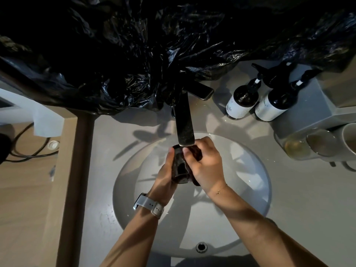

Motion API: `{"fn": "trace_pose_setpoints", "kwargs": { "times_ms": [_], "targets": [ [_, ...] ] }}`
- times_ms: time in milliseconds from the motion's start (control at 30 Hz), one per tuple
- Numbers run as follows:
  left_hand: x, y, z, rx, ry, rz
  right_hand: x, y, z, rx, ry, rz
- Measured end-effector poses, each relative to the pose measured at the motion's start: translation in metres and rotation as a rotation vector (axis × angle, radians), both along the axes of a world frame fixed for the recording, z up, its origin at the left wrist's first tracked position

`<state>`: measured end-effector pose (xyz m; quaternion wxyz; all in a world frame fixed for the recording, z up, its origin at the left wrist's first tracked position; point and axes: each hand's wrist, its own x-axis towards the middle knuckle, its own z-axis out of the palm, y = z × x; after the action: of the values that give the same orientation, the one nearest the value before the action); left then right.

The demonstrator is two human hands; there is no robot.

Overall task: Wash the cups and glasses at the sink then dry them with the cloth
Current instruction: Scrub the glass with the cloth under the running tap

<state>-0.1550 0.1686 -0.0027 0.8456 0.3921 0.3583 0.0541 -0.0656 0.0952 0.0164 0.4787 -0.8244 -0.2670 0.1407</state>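
Over the round white sink (pixel 250 189) I hold a clear glass (pixel 180 166) just under the dark tap spout (pixel 184 122). My left hand (pixel 166 180) grips the glass from the left side. Pressed against the right side of the glass is a dark cloth (pixel 196 153), held in my right hand (pixel 207 166). Whether water runs from the tap cannot be told. On the counter at the right stand two glasses (pixel 296 147) and a white mug (pixel 349 139) on a grey tray.
Two dark pump bottles (pixel 240 101) with white labels stand behind the sink at the right. Black plastic sheeting (pixel 154 45) hangs over the wall behind the tap. A wooden ledge with a cable (pixel 28 151) lies at the left. The sink's overflow hole (pixel 201 247) is near me.
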Motion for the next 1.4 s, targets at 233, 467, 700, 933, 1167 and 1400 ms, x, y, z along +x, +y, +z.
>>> {"fn": "trace_pose_setpoints", "kwargs": {
  "times_ms": [233,467,700,933,1167,1400],
  "targets": [
    [0.004,-0.006,0.001,-0.181,0.014,0.271,0.01,-0.008,-0.027,0.005,0.539,-0.205],
    [0.0,0.006,0.018,0.048,0.03,-0.043,0.004,-0.012,-0.019,0.045,0.55,-0.265],
    [-0.001,-0.003,0.009,-0.046,0.052,0.088,0.014,-0.005,-0.005,0.073,0.198,-0.054],
    [0.007,0.0,0.014,-0.056,0.033,0.1,0.002,-0.008,-0.008,0.057,0.393,-0.158],
    [0.011,-0.004,0.009,-0.024,-0.01,0.138,0.027,0.007,-0.01,0.075,0.438,-0.107],
    [0.007,-0.013,-0.001,-0.145,-0.008,0.262,0.006,-0.01,-0.006,0.069,0.558,-0.146]
  ]
}}
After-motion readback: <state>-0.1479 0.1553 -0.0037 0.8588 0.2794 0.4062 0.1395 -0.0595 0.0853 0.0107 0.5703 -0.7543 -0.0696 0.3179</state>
